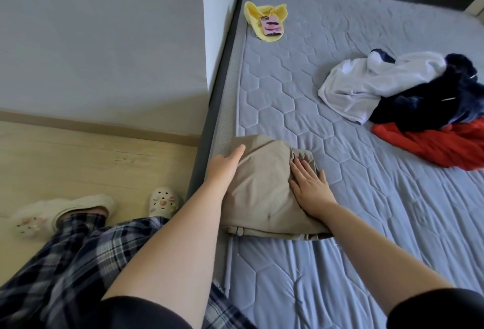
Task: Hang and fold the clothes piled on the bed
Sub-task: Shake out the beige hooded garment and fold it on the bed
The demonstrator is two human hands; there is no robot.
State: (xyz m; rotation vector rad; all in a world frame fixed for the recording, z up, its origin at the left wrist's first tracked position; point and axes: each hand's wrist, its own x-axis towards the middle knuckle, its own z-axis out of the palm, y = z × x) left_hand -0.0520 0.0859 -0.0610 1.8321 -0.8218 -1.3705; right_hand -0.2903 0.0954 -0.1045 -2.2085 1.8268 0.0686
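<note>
- Black sleeves (146,313) and bare forearms fill the nearest ground; we note plaid trousers (65,263) beneath the left arm.
- We find the left hand (226,163) laid along the left side of a folded beige garment (262,192), fingers straight and gripping nothing.
- We find the right hand (310,187) pressed flat on the right part of the same garment, fingers spread and straight.
- We record the two hands as apart, with a stretch of beige cloth between them.
- We place the beige garment at the left edge of the mattress (366,211), toward its near end, lying flat.
- We observe three unfolded items heaped together toward the right side of the mattress, well apart from the beige garment: a white garment (366,85), a navy garment (432,103) touching it, and a red garment (445,142) partly under the navy one.
- We log a yellow cloth (255,12) near the far left corner of the mattress, with a phone (271,26) in a pink case resting on it.
- We see two pale clogs (163,201) on the wooden floor (78,158) beside the left edge.
</note>
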